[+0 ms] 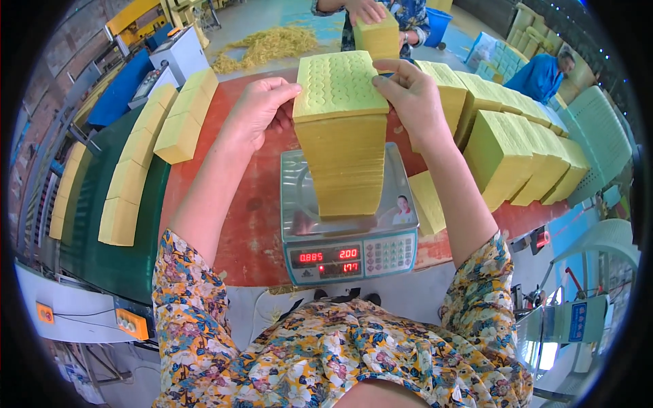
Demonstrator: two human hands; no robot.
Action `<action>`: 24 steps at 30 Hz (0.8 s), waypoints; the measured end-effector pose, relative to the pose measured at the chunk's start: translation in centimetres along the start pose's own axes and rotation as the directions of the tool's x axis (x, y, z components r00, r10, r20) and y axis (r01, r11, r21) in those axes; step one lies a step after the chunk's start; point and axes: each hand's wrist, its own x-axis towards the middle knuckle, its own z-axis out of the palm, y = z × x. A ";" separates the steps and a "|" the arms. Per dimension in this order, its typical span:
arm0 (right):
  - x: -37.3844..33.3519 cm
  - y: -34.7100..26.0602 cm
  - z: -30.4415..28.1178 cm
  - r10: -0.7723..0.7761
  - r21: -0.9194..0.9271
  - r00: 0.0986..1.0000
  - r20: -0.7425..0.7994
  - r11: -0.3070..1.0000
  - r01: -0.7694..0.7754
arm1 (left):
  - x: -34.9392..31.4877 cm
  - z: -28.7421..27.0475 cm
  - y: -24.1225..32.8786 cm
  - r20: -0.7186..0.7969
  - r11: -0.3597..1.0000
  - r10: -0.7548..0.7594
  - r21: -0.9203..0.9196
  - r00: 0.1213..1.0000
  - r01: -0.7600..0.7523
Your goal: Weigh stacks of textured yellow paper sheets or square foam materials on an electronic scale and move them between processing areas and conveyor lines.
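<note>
A tall stack of yellow paper (pixel 343 163) with rows of stamped round marks on its top sheet stands upright on a digital scale (pixel 292 204). Its upper layer sits slightly out of line with the sheets below. At the left edge of that layer, my left hand (pixel 255 112) is closed, thumb and forefinger pinching the paper. My right hand (pixel 413 95) pinches the opposite edge near the far right corner, its other fingers curled. The scale's red display is lit, and its keypad faces me.
Several yellow paper stacks (pixel 500 149) crowd the right of the red table (pixel 224 238). More blocks lie in rows on a green conveyor belt (pixel 153 194) at left. Across the table, a co-worker's hands hold another yellow stack (pixel 377 37). Yellow scraps (pixel 272 46) are heaped behind.
</note>
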 end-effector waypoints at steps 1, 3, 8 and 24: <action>0.0 0.3 -0.1 -0.021 -0.006 1.000 -0.013 1.000 0.021 | 0.0 0.3 0.0 -0.015 1.000 0.007 -0.001 1.000 -0.007; -0.1 0.7 -0.1 -0.040 -0.012 0.999 -0.024 0.999 0.039 | -0.2 0.5 0.0 -0.030 1.000 0.012 -0.001 0.999 -0.012; -0.3 1.3 0.0 -0.105 -0.117 0.992 -0.064 0.988 0.097 | -0.7 1.0 -0.1 -0.058 1.000 0.016 0.006 0.998 -0.015; -0.4 3.1 -0.7 -0.146 -0.020 0.982 -0.118 0.989 0.145 | 0.3 3.0 -3.2 -0.273 0.900 0.411 0.272 0.869 -0.340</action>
